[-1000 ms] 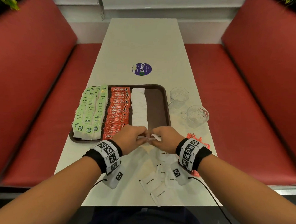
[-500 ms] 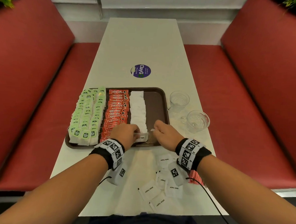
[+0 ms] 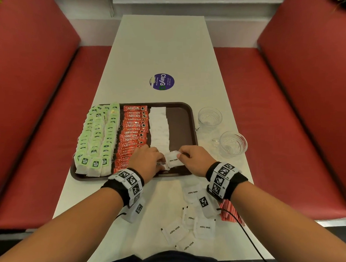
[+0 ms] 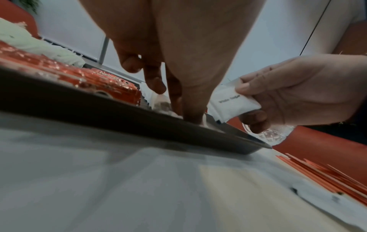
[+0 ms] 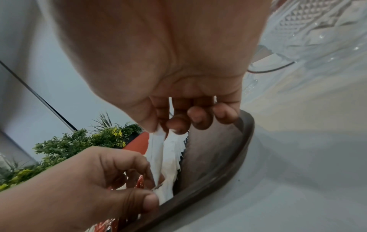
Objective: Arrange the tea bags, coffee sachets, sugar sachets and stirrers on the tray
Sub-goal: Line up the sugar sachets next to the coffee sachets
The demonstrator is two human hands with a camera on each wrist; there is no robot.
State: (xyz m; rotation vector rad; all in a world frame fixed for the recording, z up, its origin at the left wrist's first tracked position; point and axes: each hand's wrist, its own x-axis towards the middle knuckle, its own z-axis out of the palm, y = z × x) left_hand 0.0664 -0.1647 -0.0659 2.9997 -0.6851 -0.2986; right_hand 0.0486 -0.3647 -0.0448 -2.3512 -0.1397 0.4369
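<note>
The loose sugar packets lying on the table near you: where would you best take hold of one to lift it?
Each loose sugar packet lies flat on the table, so there is no side to wrap. I would probably come from above and pinch an edge or corner between thumb and fingertip, as the right hand pinches its packet by the top edge over the tray.

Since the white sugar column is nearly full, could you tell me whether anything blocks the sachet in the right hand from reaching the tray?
Only the left hand, pressing the column's nearest sachet beside that spot. The right hand pinches the white sugar sachet above the brown plastic tray, whose right strip is bare.
</note>
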